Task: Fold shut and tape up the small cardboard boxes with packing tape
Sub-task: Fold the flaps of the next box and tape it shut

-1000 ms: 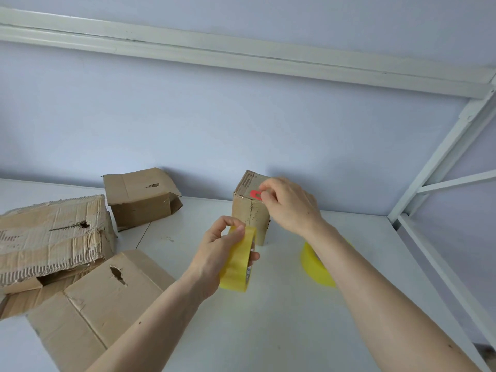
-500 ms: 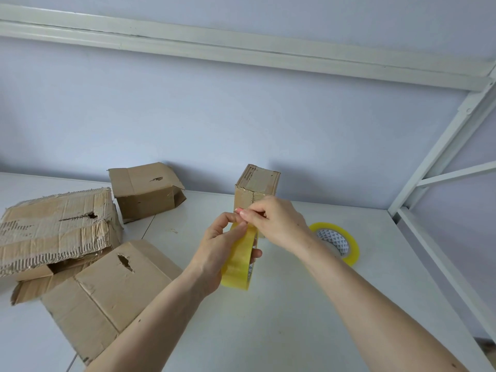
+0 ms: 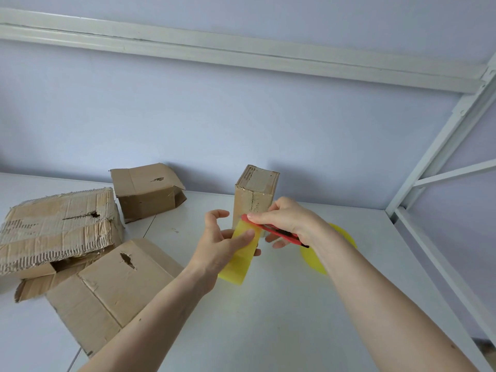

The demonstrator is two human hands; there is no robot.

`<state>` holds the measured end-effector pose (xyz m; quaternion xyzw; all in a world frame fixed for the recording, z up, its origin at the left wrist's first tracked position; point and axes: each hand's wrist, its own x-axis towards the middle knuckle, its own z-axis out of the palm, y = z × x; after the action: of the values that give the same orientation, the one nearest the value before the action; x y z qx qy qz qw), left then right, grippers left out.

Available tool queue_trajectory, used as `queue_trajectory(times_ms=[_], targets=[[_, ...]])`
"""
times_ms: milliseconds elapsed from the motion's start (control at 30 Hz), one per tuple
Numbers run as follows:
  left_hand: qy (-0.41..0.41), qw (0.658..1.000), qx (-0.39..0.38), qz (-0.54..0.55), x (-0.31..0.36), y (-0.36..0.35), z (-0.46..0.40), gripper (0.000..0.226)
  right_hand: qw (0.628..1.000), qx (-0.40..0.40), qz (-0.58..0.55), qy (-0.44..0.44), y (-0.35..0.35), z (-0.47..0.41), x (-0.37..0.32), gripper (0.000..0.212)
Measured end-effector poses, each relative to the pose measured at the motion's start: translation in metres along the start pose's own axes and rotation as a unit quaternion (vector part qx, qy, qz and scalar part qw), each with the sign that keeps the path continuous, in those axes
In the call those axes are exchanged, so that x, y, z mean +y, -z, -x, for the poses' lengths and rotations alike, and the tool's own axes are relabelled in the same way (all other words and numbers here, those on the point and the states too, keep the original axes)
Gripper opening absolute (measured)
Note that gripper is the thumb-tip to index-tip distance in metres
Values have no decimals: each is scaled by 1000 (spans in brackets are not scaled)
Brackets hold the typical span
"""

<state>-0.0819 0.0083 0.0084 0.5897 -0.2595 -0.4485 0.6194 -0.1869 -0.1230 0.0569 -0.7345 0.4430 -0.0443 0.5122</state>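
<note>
Head view: the small cardboard box (image 3: 255,197) stands upright on the desk (image 3: 268,318), just beyond both hands, its long axis vertical. The left hand (image 3: 220,245) holds the yellow tape roll (image 3: 240,257) on edge, thumb pressed on its face; tape appears to run up toward the box, though I cannot tell whether it is attached. The right hand (image 3: 290,221), nearer the box, grips a red utility knife (image 3: 271,229) laid across the tape's top, seemingly ready to cut. A second tape roll (image 3: 316,260) lies flat beneath the right forearm. Three larger worn boxes sit well left of the hands: one closed (image 3: 145,189), one crushed (image 3: 53,229), one flattened (image 3: 112,288). That makes four boxes, two rolls, one knife.
</note>
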Motion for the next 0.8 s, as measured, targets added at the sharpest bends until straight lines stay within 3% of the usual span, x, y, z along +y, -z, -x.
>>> queue_trajectory(times_ms=[100, 300, 400, 467, 533, 667, 733, 800], targets=[[-4, 999, -20, -43, -7, -1, -3, 69, 996, -85, 2, -28, 8, -3, 0, 30], [3, 997, -35, -75, -1, 5, -9, 107, 999, -49, 7, -21, 20, 4, -3, 32], [-33, 995, 76, -53, 9, 12, -26, 67, 984, -20, 174, -25, 15, 17, -14, 66], [-52, 988, 133, -52, 15, 16, -43, 50, 922, -15, 387, 1, -6, 27, -18, 78], [-70, 985, 139, -69, 24, 18, -62, 42, 844, -36, 532, 52, -36, 38, -19, 70], [-83, 986, 72, -122, 38, 14, -97, 28, 754, -95, 642, 97, -78, 43, -19, 52], [-61, 987, 20, -146, 39, 7, -113, 49, 734, -111, 662, 104, -85, 41, -18, 34], [-18, 987, -12, -158, 37, -1, -127, 63, 724, -122, 668, 116, -85, 41, -18, 34]])
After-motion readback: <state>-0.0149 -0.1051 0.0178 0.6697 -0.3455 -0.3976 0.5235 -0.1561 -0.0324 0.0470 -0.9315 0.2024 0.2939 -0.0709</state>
